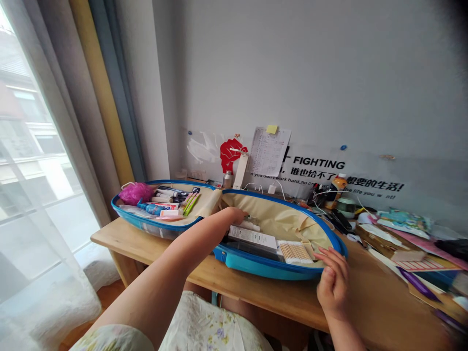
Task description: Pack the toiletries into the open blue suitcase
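Observation:
An open blue suitcase (281,268) with a beige lining lies on the wooden desk, its two halves spread side by side. My left hand (238,214) reaches into the right half, beside a small clear item and a white tube (250,225); its fingers are mostly hidden. Near it lie a white printed box (252,237) and a pack of cotton swabs (296,252). My right hand (333,278) rests at the right front rim, fingers stretched out and holding nothing. The left half contains a purple bath puff (136,193), a blue bottle (151,208) and green toothbrushes (190,204).
The wooden desk (365,302) runs along the wall. To the right are an orange-labelled bottle (337,187), a glass jar (345,207), papers and a purple pen-like item (417,282). A white lamp-like stand (240,170) is behind the suitcase. Curtains (62,97) hang at left.

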Available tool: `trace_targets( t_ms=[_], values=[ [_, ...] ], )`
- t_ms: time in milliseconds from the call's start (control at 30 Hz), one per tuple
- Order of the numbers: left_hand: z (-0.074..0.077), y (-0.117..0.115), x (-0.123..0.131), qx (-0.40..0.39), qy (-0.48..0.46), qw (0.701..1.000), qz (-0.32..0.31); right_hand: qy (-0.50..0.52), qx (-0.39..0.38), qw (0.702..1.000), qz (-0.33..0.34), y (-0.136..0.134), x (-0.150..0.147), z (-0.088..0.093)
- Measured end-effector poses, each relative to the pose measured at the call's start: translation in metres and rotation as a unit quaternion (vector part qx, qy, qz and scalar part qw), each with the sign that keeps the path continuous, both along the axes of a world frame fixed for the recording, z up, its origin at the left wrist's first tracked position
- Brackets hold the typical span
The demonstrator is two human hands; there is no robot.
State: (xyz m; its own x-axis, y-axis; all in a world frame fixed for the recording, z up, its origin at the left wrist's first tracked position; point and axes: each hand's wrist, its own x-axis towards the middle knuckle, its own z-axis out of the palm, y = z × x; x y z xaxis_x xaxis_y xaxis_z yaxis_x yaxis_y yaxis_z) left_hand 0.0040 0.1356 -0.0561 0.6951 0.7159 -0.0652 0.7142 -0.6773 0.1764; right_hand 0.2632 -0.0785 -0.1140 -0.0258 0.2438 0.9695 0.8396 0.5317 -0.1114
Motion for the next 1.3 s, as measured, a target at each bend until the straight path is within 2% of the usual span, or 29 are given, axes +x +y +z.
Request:
trace_targets(
  t_ms=[133,333,433,533,700,833,933,1067,1200,1300],
  values=[
    [0.013,-0.012,-0.001,-0.011,0.029,0.999,0.029,-0.002,0.005,1.000,0.002,0.001,0.000,0.001],
    [0.057,-0.035,-0.022,0.083,-0.072,0.992,0.060,0.003,0.002,1.000,-0.001,0.003,0.003,-0.002],
    [0.076,-0.041,-0.054,0.114,-0.108,0.982,0.102,0.002,0.003,1.000,0.001,0.004,0.005,-0.004],
    [0.086,-0.039,-0.106,0.106,-0.103,0.975,0.166,0.000,0.002,1.000,-0.001,0.004,0.004,-0.004],
    [0.082,-0.033,-0.200,0.029,-0.014,0.967,0.251,0.000,0.010,1.000,0.000,0.004,0.002,-0.001],
    [0.068,-0.037,-0.242,-0.050,0.066,0.960,0.268,0.002,0.008,1.000,0.004,0.005,0.002,-0.001],
    [0.059,-0.038,-0.253,-0.085,0.096,0.957,0.260,0.007,0.004,1.000,0.003,0.006,0.004,-0.003],
    [0.055,-0.036,-0.256,-0.097,0.114,0.955,0.255,0.013,0.001,1.000,-0.003,0.005,0.004,-0.005],
    [0.056,-0.039,-0.257,-0.083,0.114,0.956,0.257,0.014,0.003,1.000,-0.004,0.004,0.003,-0.004],
    [0.063,-0.046,-0.257,-0.064,0.095,0.959,0.259,0.009,0.001,1.000,-0.002,0.003,0.002,-0.003]
  ],
)
